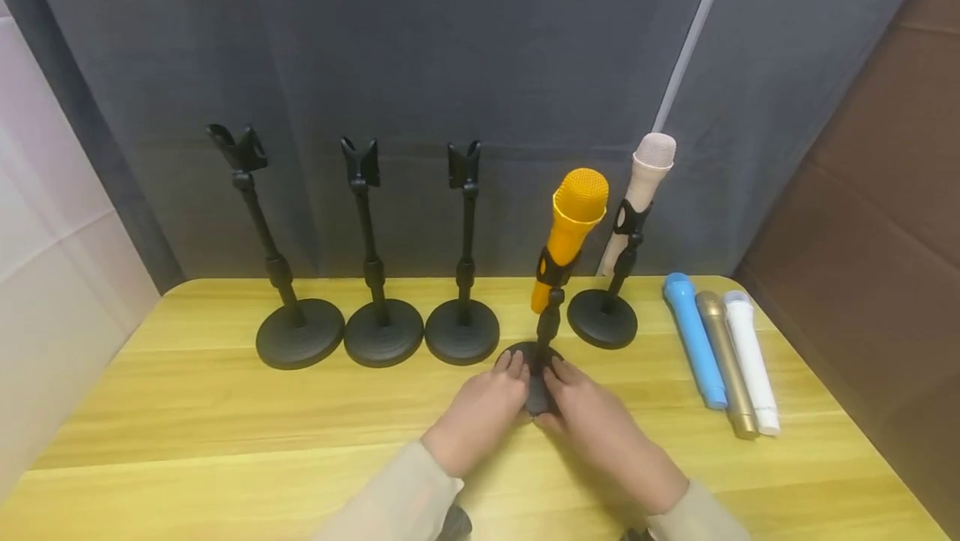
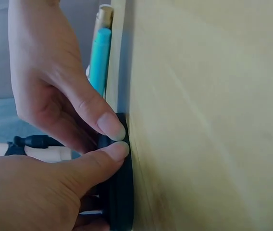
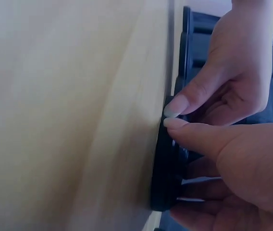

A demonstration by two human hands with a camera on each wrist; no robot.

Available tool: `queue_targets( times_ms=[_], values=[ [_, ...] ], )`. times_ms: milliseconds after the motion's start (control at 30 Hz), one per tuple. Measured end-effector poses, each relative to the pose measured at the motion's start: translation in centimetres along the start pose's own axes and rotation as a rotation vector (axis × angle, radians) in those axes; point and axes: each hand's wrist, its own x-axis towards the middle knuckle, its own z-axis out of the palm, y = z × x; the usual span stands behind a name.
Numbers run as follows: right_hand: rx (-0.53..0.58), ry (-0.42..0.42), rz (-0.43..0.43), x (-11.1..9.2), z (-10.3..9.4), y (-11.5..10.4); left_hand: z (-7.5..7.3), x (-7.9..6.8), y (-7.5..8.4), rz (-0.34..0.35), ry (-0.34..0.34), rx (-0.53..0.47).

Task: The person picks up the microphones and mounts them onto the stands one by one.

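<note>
A yellow-orange microphone leans in the clip of a black tabletop microphone stand, its mesh head up. On the left side of the stand's round base, my left hand holds the rim, fingers on top. Opposite it, my right hand grips the base's right side. Both wrist views show the thumbs almost meeting at the base's near edge. Behind and to the right, a pale pink microphone sits in another black stand.
Left of my hands stand a left stand, a middle stand and a nearer stand, clips bare. On the right lie blue, gold and white microphones. A grey curtain hangs behind the wooden table.
</note>
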Motion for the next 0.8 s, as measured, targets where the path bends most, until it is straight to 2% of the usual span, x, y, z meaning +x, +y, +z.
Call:
queue_targets(
  times_ms=[400, 800],
  values=[
    [0.000, -0.033, -0.021, 2.2, -0.1, 2.1, 0.7, 2.9, -0.3, -0.023, 0.021, 0.056],
    [-0.034, -0.055, -0.018, 4.2, 0.3, 3.3, 1.1, 5.1, -0.9, -0.069, -0.030, 0.068]
  ],
)
